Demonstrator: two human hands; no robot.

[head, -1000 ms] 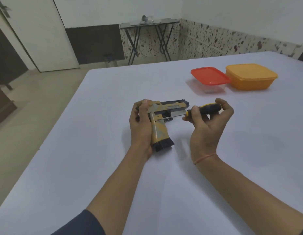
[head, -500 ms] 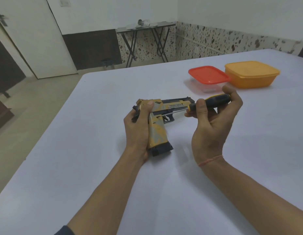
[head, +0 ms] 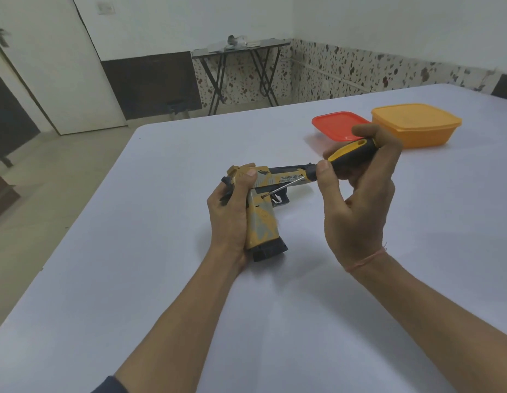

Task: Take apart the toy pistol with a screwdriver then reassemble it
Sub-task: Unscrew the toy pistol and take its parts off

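Observation:
A yellow, grey and dark blue toy pistol [head: 263,219] lies on its side on the white table [head: 161,279], barrel pointing right. My left hand [head: 231,219] wraps the back of its grip and slide and holds it down. My right hand [head: 357,199] grips a screwdriver [head: 349,153] by its black and yellow handle. The thin metal shaft slants down to the left. Its tip touches the pistol's side just above the grip, near the trigger.
A red-lidded box [head: 339,124] and an orange lidded box [head: 415,124] stand side by side at the table's far right. Beyond the table's far edge are a folding metal stand [head: 241,72], a white door [head: 56,63] and bare floor to the left.
My right hand has lifted the screwdriver's handle end up and to the right, so the shaft slants more steeply. The pistol and my left hand stay in place.

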